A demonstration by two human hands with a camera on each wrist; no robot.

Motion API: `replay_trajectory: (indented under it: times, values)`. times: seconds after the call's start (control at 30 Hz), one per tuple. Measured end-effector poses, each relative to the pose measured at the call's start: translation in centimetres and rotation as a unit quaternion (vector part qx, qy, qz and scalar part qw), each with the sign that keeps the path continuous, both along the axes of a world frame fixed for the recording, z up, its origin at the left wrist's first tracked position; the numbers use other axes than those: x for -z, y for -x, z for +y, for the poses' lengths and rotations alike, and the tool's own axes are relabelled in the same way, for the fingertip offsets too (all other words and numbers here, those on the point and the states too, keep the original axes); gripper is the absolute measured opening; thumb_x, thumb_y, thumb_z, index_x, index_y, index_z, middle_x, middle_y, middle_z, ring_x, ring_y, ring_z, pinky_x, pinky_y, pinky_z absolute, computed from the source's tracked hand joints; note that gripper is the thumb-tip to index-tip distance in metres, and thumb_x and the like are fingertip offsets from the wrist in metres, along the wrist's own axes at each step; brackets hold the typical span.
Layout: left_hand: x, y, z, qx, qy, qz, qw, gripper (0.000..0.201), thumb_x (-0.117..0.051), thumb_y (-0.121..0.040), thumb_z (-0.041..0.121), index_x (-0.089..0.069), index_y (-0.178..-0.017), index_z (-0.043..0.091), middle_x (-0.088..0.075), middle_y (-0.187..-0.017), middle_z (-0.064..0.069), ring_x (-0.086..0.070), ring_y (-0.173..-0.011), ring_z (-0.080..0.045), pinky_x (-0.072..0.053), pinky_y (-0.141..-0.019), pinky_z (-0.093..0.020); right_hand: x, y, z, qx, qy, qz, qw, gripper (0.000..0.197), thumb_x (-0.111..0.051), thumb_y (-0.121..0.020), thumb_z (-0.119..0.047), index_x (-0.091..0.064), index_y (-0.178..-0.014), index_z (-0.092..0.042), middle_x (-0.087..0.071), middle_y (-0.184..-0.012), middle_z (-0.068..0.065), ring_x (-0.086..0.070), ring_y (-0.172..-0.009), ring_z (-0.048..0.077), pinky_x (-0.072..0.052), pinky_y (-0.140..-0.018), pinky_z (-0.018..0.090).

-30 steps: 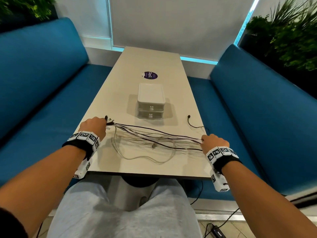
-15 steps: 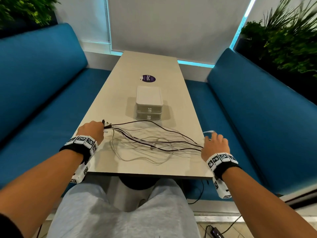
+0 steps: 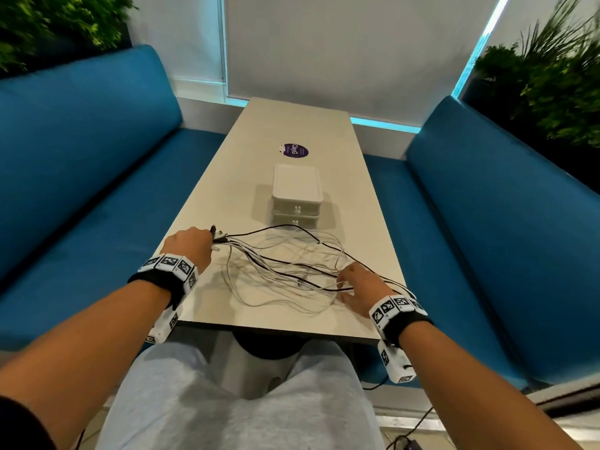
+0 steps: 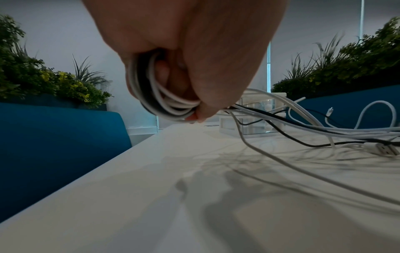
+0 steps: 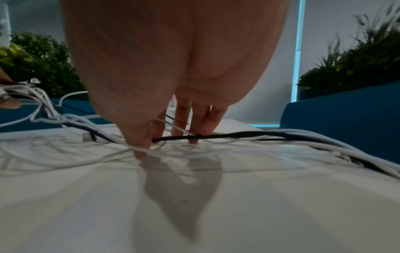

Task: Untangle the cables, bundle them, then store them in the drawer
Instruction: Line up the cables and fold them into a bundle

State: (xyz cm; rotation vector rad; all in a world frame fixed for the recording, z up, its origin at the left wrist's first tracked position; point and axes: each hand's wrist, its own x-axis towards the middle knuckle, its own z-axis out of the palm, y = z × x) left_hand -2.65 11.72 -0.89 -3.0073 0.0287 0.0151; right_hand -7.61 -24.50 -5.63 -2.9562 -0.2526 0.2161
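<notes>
While gripping one gathered end of the cables (image 3: 285, 271) in the curled left hand (image 3: 188, 245), reaching into the loose strands with the right hand (image 3: 360, 284), fingers (image 5: 181, 119) straight and spread, tips down on the table (image 3: 292, 125). Cables sprawled between both hands, near the closed drawer unit (image 3: 297, 196).

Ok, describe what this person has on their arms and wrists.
Both forearms are bare. Each wrist carries a black strap topped by a curved row of white blocks printed with black square markers: the left band and the right band. A white boxy camera unit with similar markers hangs under each wrist, left and right. A dark sleeve edge shows at the left upper arm.
</notes>
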Motion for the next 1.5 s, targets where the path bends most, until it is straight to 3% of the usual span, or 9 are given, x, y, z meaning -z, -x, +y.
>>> replay_trajectory:
  times: [0.13, 0.27, 0.5, 0.77, 0.93, 1.1, 1.23, 1.37, 1.5]
  values:
    - [0.4, 0.1, -0.1, 0.004, -0.001, 0.0, 1.0, 0.021, -0.044, -0.095, 0.015, -0.061, -0.104, 0.011, -0.063, -0.093, -0.007, -0.065, -0.086, -0.029, -0.046, -0.068, -0.034, 0.2, 0.4, -0.5, -0.011, -0.021, 0.014, 1.0, 0.036, -0.066, -0.087, -0.034, -0.058, -0.121, -0.043, -0.046, -0.132, -0.006, -0.059, -0.11, 0.023, -0.046, -0.099, 0.038]
    - [0.2, 0.1, -0.1, 0.002, -0.005, -0.002, 1.0, 0.02, -0.043, -0.094, 0.015, -0.061, -0.102, 0.012, -0.056, -0.084, -0.004, -0.064, -0.084, -0.028, -0.047, -0.067, -0.033, -0.9, 0.6, -0.9, -0.009, 0.112, -0.032, 0.993, 0.032, -0.057, -0.083, -0.05, -0.064, -0.113, -0.039, -0.045, -0.128, -0.002, -0.051, -0.113, 0.024, -0.039, -0.1, 0.041]
    - [-0.7, -0.2, -0.1, -0.004, -0.025, -0.001, 1.0, 0.018, -0.044, -0.094, 0.014, -0.061, -0.101, 0.013, -0.052, -0.078, -0.001, -0.061, -0.076, -0.026, -0.047, -0.065, -0.032, -2.6, 1.4, -5.0, 0.194, 0.276, 0.025, 0.941, 0.079, -0.028, -0.074, -0.084, -0.065, -0.117, -0.028, -0.048, -0.132, 0.007, -0.038, -0.122, 0.03, -0.027, -0.1, 0.047]
    - [-0.9, 0.3, -3.0, 0.022, -0.002, -0.003, 1.0, 0.019, -0.044, -0.093, 0.011, -0.061, -0.102, 0.013, -0.06, -0.086, -0.004, -0.065, -0.085, -0.029, -0.048, -0.07, -0.034, -3.3, 3.4, -5.1, 0.221, 0.308, 0.112, 0.918, 0.019, -0.043, -0.086, -0.03, -0.06, -0.094, -0.027, -0.055, -0.11, 0.001, -0.054, -0.097, 0.022, -0.032, -0.093, 0.039]
    - [-1.0, 0.4, -2.1, 0.019, -0.003, -0.012, 1.0, 0.019, -0.045, -0.093, 0.012, -0.061, -0.102, 0.012, -0.063, -0.09, -0.005, -0.066, -0.085, -0.029, -0.05, -0.07, -0.034, -4.1, 4.0, -5.7, 0.235, 0.264, 0.113, 0.929, 0.015, -0.044, -0.087, -0.023, -0.057, -0.093, -0.025, -0.056, -0.112, 0.002, -0.054, -0.103, 0.023, -0.035, -0.094, 0.04]
    - [-0.7, 0.5, -1.3, 0.006, 0.001, -0.012, 1.0, 0.018, -0.043, -0.094, 0.013, -0.06, -0.102, 0.012, -0.051, -0.079, -0.002, -0.064, -0.083, -0.028, -0.048, -0.067, -0.033, -4.6, 3.6, -6.9, 0.258, 0.196, 0.069, 0.944, 0.02, -0.046, -0.089, -0.009, -0.061, -0.101, -0.013, -0.059, -0.099, 0.005, -0.055, -0.081, 0.025, -0.046, -0.071, 0.033]
    - [-0.4, 0.8, -1.4, 0.005, 0.0, -0.009, 1.0, 0.017, -0.044, -0.093, 0.012, -0.059, -0.101, 0.012, -0.048, -0.076, -0.001, -0.064, -0.083, -0.029, -0.048, -0.068, -0.033, -4.0, 3.1, -6.7, 0.254, 0.142, 0.073, 0.954, 0.029, -0.052, -0.086, -0.006, -0.05, -0.115, -0.008, -0.035, -0.128, 0.013, -0.053, -0.075, 0.028, -0.048, -0.07, 0.037]
    - [-0.5, 0.7, -1.8, 0.007, 0.006, -0.006, 1.0, 0.017, -0.045, -0.093, 0.012, -0.06, -0.1, 0.012, -0.05, -0.078, -0.002, -0.064, -0.083, -0.028, -0.048, -0.068, -0.033, -3.6, 2.4, -4.8, 0.161, 0.005, -0.015, 0.987, 0.015, -0.051, -0.085, -0.014, -0.048, -0.098, -0.021, -0.038, -0.109, 0.002, -0.057, -0.078, 0.028, -0.053, -0.074, 0.043]
    - [-0.5, 0.7, -2.1, 0.013, 0.007, -0.005, 1.0, 0.017, -0.045, -0.093, 0.013, -0.06, -0.101, 0.013, -0.05, -0.078, -0.002, -0.064, -0.083, -0.028, -0.048, -0.068, -0.033, -3.9, 2.5, -2.0, 0.028, -0.052, 0.031, 0.998, 0.017, -0.053, -0.084, -0.025, -0.062, -0.092, -0.036, -0.056, -0.093, -0.01, -0.058, -0.088, 0.016, -0.051, -0.08, 0.034]
